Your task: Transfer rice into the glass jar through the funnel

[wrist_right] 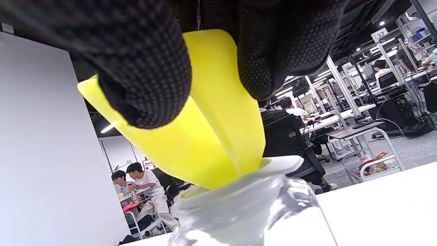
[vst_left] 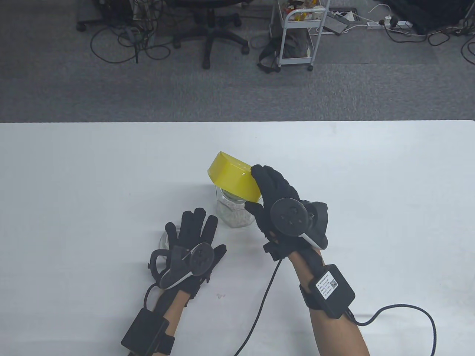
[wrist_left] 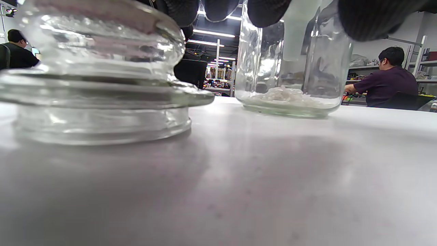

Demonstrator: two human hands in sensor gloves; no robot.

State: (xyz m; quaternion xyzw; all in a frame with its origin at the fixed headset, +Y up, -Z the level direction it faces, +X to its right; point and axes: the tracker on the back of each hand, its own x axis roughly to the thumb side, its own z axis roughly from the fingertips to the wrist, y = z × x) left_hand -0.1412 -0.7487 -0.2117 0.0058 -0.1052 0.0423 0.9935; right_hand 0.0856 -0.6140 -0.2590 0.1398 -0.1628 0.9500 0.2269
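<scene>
My right hand (vst_left: 272, 193) grips a yellow bowl (vst_left: 233, 176) and holds it tipped steeply over the glass jar (vst_left: 234, 212). In the right wrist view the bowl (wrist_right: 205, 136) has its lower corner in a white funnel (wrist_right: 269, 165) seated in the jar's mouth (wrist_right: 245, 208). The jar (wrist_left: 293, 65) holds a shallow layer of rice (wrist_left: 286, 97), with the funnel spout (wrist_left: 295, 34) hanging inside. My left hand (vst_left: 191, 237) rests flat, fingers spread, on the glass lid (vst_left: 165, 241), which lies on the table left of the jar; the lid (wrist_left: 99, 75) fills the left of the left wrist view.
The white table (vst_left: 371, 178) stretches wide around the jar. My right wrist cable (vst_left: 259, 311) trails across the table's front. Beyond the far edge are an office chair (vst_left: 211, 33) and a white cart (vst_left: 297, 33) on the carpet.
</scene>
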